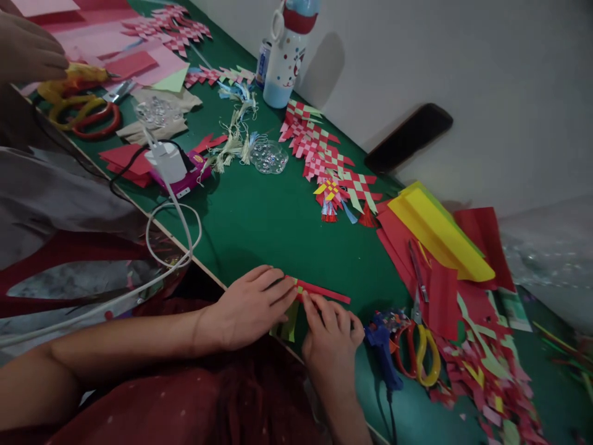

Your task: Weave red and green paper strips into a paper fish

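Near the front edge of the green table, my left hand lies over the left part of red and light green paper strips, its fingers pressed together on them. The strips cross each other where the fingertips meet. My right hand has curled fingers and grips the same strips from the near side, close to the left fingertips. A red strip sticks out to the right beyond both hands. Light green strip ends hang down between the hands. My left thumb and part of the weave are hidden.
A blue glue gun, scissors and paper scraps lie right. Woven paper fish, a bottle and a phone line the wall. A white cable crosses the left edge. Another person's hand is upper left.
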Demonstrator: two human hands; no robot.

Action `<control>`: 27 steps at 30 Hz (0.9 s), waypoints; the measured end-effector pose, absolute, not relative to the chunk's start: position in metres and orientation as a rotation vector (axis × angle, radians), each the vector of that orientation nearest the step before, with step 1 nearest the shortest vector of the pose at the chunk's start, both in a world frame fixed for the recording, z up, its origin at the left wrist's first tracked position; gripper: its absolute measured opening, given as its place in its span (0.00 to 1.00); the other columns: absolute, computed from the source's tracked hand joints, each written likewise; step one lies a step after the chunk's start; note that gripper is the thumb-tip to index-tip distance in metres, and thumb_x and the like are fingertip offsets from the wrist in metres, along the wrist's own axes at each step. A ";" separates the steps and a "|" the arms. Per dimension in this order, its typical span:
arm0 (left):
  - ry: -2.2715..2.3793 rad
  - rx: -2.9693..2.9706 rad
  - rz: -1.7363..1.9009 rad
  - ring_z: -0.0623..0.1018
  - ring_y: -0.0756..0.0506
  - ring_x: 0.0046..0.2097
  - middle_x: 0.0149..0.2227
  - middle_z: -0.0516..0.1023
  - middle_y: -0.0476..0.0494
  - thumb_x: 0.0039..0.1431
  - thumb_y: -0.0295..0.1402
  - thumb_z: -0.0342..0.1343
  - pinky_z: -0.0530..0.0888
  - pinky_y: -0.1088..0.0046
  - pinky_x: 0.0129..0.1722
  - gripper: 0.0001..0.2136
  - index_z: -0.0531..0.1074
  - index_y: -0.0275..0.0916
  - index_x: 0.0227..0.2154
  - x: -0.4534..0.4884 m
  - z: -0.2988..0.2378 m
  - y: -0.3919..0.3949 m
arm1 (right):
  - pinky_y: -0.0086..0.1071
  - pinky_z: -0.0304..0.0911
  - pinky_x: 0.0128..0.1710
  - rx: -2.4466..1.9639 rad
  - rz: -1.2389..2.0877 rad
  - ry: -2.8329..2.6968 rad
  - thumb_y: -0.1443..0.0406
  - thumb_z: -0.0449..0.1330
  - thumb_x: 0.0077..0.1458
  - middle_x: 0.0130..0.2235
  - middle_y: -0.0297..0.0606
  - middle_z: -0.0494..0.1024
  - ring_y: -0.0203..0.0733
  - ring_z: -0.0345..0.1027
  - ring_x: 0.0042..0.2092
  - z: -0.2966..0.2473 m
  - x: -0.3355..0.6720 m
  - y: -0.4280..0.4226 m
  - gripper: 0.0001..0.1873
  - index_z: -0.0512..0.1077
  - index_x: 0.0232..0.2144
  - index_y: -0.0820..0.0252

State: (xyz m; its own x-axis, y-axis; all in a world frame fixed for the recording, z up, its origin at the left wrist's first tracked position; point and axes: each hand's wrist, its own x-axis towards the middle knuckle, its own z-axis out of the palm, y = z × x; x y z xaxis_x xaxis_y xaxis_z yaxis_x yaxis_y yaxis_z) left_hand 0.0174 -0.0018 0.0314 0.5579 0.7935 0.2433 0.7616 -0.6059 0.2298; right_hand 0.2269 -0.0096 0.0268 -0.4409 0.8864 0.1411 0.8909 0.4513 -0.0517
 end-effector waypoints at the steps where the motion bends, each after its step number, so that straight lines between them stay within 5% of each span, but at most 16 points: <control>1: 1.346 2.677 0.483 0.67 0.42 0.55 0.56 0.71 0.42 0.66 0.41 0.49 0.63 0.62 0.58 0.19 0.67 0.35 0.54 0.019 0.030 0.000 | 0.48 0.44 0.54 -1.574 -0.047 -2.546 0.76 0.53 0.49 0.49 0.39 0.77 0.46 0.62 0.49 0.027 0.227 -0.010 0.28 0.71 0.52 0.53; 9: 1.175 2.829 0.364 0.66 0.41 0.58 0.55 0.72 0.41 0.64 0.50 0.47 0.54 0.61 0.64 0.25 0.71 0.33 0.51 0.022 0.020 0.005 | 0.48 0.44 0.55 -1.568 -0.029 -2.541 0.76 0.53 0.50 0.49 0.39 0.77 0.46 0.62 0.48 0.029 0.225 -0.009 0.27 0.71 0.51 0.54; 18: 1.092 2.913 0.299 0.70 0.38 0.53 0.52 0.73 0.33 0.61 0.50 0.52 0.61 0.59 0.59 0.27 0.71 0.29 0.50 0.027 0.029 0.013 | 0.49 0.44 0.55 -1.552 -0.008 -2.502 0.76 0.54 0.49 0.48 0.37 0.78 0.46 0.62 0.48 0.027 0.226 -0.010 0.28 0.70 0.52 0.52; 27: 1.044 2.922 0.276 0.70 0.42 0.52 0.51 0.74 0.40 0.59 0.54 0.51 0.60 0.61 0.60 0.30 0.69 0.33 0.52 0.025 0.021 0.018 | 0.52 0.43 0.55 -1.491 -0.060 -2.361 0.70 0.58 0.48 0.45 0.34 0.79 0.49 0.65 0.46 0.005 0.234 -0.010 0.27 0.71 0.51 0.45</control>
State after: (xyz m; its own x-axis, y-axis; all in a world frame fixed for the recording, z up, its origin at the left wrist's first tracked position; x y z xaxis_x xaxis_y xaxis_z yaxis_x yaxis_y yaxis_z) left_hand 0.0251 0.0180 0.0205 0.7599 0.6308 0.1570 0.6261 -0.7752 0.0843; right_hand 0.2338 -0.0100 0.0054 -0.3868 0.8682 0.3108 0.8828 0.4461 -0.1474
